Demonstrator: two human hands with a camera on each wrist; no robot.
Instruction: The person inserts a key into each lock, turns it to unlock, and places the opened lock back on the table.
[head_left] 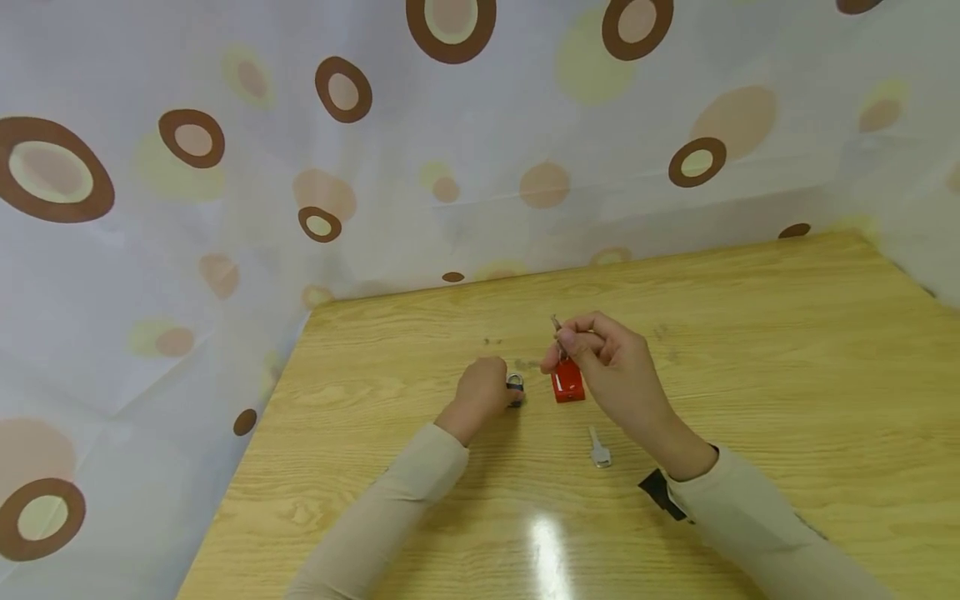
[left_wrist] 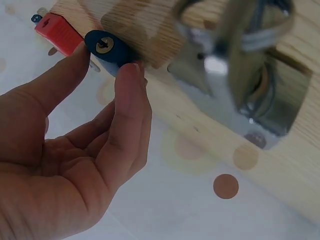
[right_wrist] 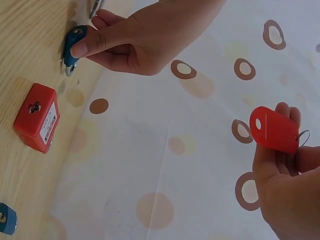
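The left hand (head_left: 480, 390) grips a small blue padlock (left_wrist: 106, 49) at the worktop (head_left: 390, 350). The thumb bears on one side of the lock body and the fingers on the opposite side. The keyhole face is visible in the left wrist view. In the head view, the metal shackle (head_left: 514, 379) is on the end farther from the person.

The right hand (right_wrist: 295, 190) is raised and pinches a red tag (right_wrist: 276, 131) between thumb and fingers. The tag has a hole at one end and a thin wire ring (right_wrist: 304, 136) at the other. In the head view, a slim object (head_left: 557, 325) projects from the fingertips; it is too small to identify.

A red padlock (right_wrist: 37, 117) rests on the worktop, with its keyhole and a white label (right_wrist: 49, 122) visible. In the right wrist view, it lies between the gripped lock and a second blue padlock (right_wrist: 7, 220), which the frame edge cuts off.

A loose metal key (head_left: 599, 450) lies flat on the worktop, nearer the person than the red padlock.
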